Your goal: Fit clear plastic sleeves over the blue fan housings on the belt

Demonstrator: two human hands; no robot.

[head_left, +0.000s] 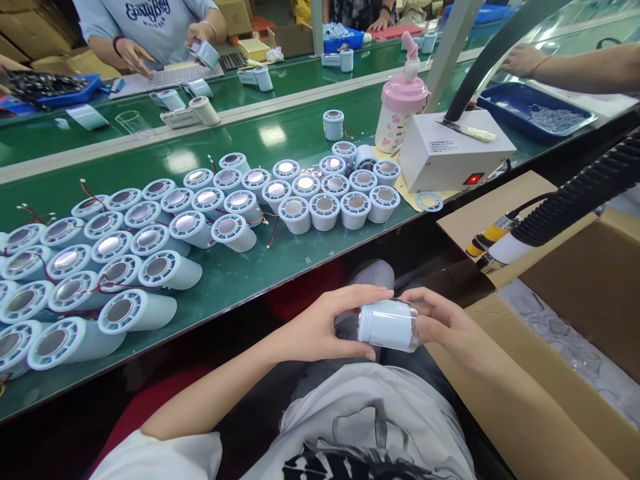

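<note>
White T-shirt (400, 413) with black print (350, 463)

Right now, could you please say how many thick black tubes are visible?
2: a smooth tube arching above the white box, and a ribbed tube over the cardboard box. Others may be hidden.

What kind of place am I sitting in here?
Probably a factory assembly line: rows of matching light blue cylinders with wires, a long green bench, and an open cardboard box of clear plastic parts beside you.
</note>
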